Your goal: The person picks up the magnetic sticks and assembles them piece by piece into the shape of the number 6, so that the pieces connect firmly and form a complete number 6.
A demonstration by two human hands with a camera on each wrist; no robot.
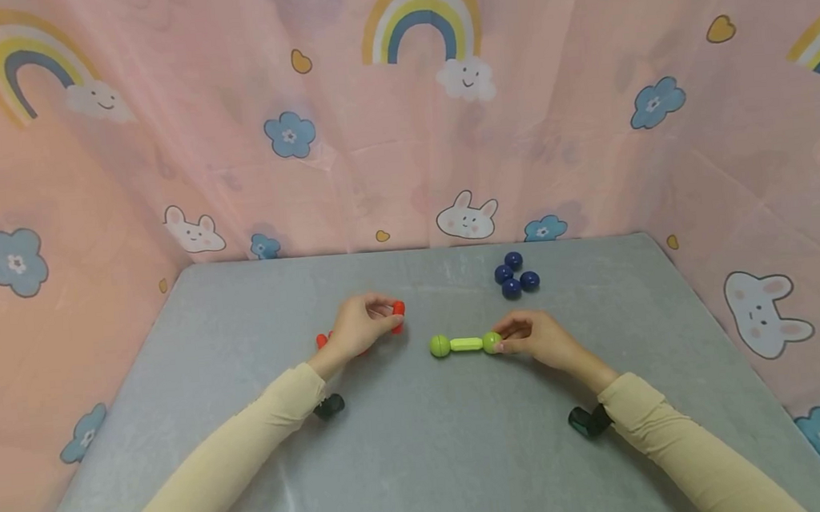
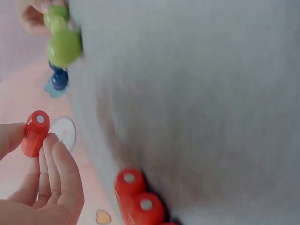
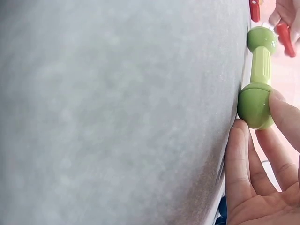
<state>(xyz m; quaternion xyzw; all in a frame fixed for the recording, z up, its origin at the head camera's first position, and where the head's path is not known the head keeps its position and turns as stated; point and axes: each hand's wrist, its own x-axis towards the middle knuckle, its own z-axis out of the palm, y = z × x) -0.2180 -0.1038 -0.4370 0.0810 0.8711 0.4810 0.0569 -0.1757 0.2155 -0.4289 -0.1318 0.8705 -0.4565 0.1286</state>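
Observation:
My left hand (image 1: 361, 324) pinches a short red magnetic building rod (image 2: 36, 133) between thumb and fingertips; a round silvery dot shows on its end. Under and beside that hand lie more red rods (image 2: 146, 208), partly hidden from the head view. A light green rod (image 1: 466, 344) joins two green balls, a left one (image 1: 440, 346) and a right one (image 1: 491, 343), into a dumbbell shape. My right hand (image 1: 541, 340) grips the right ball with thumb and fingers. The held red rod is apart from the left ball, a small gap to its left.
Several dark blue balls (image 1: 511, 288) are grouped farther back, beyond the right hand. Dark wrist-camera parts show by the left sleeve (image 1: 330, 407) and the right sleeve (image 1: 634, 403). The grey tabletop (image 1: 426, 464) ends at a pink printed curtain (image 1: 373, 154) behind and at both sides.

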